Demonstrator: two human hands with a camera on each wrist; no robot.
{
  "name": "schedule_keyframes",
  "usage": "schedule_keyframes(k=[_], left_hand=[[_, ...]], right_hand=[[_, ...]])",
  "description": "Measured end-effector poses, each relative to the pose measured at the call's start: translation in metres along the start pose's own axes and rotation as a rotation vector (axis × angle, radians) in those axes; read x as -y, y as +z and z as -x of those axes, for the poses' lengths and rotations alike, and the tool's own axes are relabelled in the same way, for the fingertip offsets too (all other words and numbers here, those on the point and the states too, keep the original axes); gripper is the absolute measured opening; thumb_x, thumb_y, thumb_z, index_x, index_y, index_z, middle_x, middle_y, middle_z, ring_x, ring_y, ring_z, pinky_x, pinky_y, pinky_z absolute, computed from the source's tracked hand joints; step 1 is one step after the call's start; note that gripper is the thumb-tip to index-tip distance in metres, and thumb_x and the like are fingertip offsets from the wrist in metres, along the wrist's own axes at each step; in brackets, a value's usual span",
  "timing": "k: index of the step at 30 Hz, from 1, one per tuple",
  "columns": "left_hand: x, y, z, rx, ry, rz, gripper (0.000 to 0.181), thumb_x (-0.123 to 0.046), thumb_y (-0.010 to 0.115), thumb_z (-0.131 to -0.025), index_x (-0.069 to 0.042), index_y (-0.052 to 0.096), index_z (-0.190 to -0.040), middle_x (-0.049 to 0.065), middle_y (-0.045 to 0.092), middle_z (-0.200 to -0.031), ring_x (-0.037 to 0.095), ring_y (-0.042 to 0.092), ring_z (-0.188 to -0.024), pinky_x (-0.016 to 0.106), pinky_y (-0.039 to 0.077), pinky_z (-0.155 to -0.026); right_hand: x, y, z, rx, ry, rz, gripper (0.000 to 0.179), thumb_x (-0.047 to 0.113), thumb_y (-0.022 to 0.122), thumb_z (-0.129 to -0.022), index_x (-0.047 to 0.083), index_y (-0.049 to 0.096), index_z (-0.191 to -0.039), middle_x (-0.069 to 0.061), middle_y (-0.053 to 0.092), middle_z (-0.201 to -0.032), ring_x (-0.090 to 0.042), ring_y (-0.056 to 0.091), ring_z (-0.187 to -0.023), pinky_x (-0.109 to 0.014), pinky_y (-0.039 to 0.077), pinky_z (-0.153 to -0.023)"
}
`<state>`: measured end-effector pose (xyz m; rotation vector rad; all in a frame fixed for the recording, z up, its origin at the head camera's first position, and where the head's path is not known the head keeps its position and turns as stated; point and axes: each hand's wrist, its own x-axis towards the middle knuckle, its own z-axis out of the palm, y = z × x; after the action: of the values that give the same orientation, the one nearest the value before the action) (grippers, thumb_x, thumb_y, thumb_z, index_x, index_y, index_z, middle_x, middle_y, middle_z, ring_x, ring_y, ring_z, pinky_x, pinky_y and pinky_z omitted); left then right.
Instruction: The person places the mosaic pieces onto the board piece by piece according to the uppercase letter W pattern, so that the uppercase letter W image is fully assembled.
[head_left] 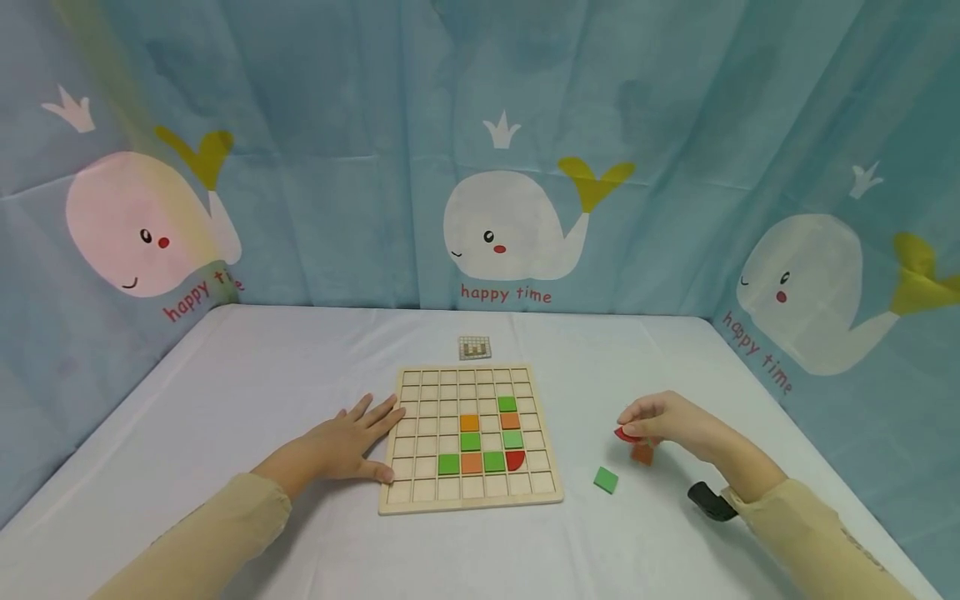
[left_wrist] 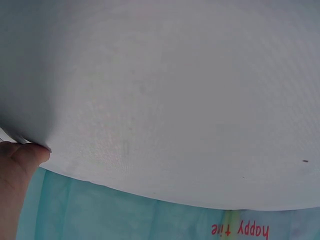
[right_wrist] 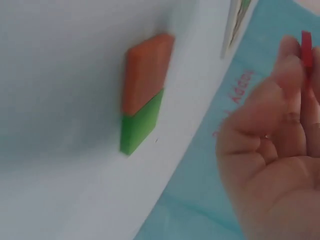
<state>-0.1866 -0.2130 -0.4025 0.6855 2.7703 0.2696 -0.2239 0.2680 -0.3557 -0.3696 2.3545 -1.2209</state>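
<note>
Basically the right hand [head_left: 669, 419] is pinching a red piece [head_left: 625, 435] to the right of the board [head_left: 429, 426], close by an orange tile [head_left: 642, 454] and loose green tile [head_left: 606, 480], while the left hand [head_left: 341, 444] rests, fingers spread, on its left edge.

blue whale-print curtain [head_left: 322, 208] behind a white, seemingly cloth-covered table [head_left: 292, 371]

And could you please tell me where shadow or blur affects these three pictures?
Head: fairly sharp, with a soft shadow beside the left sleeve; left wrist: tablecloth dull grey, darker near the left hand; right wrist: right hand, orange tile and green tile look soft.
</note>
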Motion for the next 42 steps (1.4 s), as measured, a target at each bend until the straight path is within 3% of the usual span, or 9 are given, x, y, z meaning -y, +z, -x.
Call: schedule_keyframes(k=[7,13,19,33,42], left_hand=[[-0.003,-0.002,0.005,0.003,0.006,0.019,0.103,-0.07,0.058,-0.079,-0.006,0.025,-0.154,0.017,0.013,-0.161,0.049,0.011,-0.142,0.068,0.022,-0.105],[-0.002,-0.002,0.004,0.003,0.0,0.01,0.104,-0.071,0.057,-0.079,-0.007,0.024,-0.154,0.016,0.012,-0.161,0.048,0.01,-0.143,0.067,0.021,-0.106],[-0.001,-0.001,0.002,0.007,-0.003,0.008,0.105,-0.072,0.056,-0.079,-0.008,0.024,-0.155,0.015,0.012,-0.161,0.048,0.009,-0.143,0.067,0.02,-0.107],[-0.003,-0.003,0.001,0.013,-0.004,0.001,0.104,-0.071,0.057,-0.079,-0.007,0.023,-0.155,0.016,0.012,-0.161,0.048,0.009,-0.143,0.067,0.021,-0.107],[-0.003,-0.002,0.001,0.011,-0.01,0.003,0.104,-0.071,0.057,-0.079,-0.008,0.024,-0.154,0.015,0.012,-0.161,0.048,0.01,-0.143,0.067,0.021,-0.107]], right_hand=[[0.014,0.011,-0.009,-0.035,0.046,-0.053,0.02,0.01,0.065,-0.094,-0.004,0.065,-0.108,-0.006,0.066,-0.097,-0.021,0.061,-0.081,-0.033,0.052,-0.078],[0.024,0.018,-0.017,0.021,0.023,-0.11,0.022,0.008,0.063,-0.094,-0.007,0.061,-0.111,-0.008,0.064,-0.088,-0.02,0.062,-0.075,-0.032,0.055,-0.075],[0.032,0.024,-0.023,0.095,-0.013,-0.122,0.036,0.003,0.062,-0.093,-0.012,0.056,-0.124,-0.01,0.064,-0.087,-0.021,0.064,-0.074,-0.035,0.056,-0.075],[0.051,0.038,-0.034,0.211,-0.04,-0.036,0.034,0.002,0.061,-0.093,-0.009,0.059,-0.125,-0.009,0.067,-0.084,-0.023,0.069,-0.078,-0.036,0.057,-0.076],[0.064,0.049,-0.042,0.279,-0.113,0.044,0.032,0.003,0.064,-0.092,-0.009,0.06,-0.121,-0.007,0.064,-0.081,-0.021,0.068,-0.074,-0.035,0.057,-0.075]])
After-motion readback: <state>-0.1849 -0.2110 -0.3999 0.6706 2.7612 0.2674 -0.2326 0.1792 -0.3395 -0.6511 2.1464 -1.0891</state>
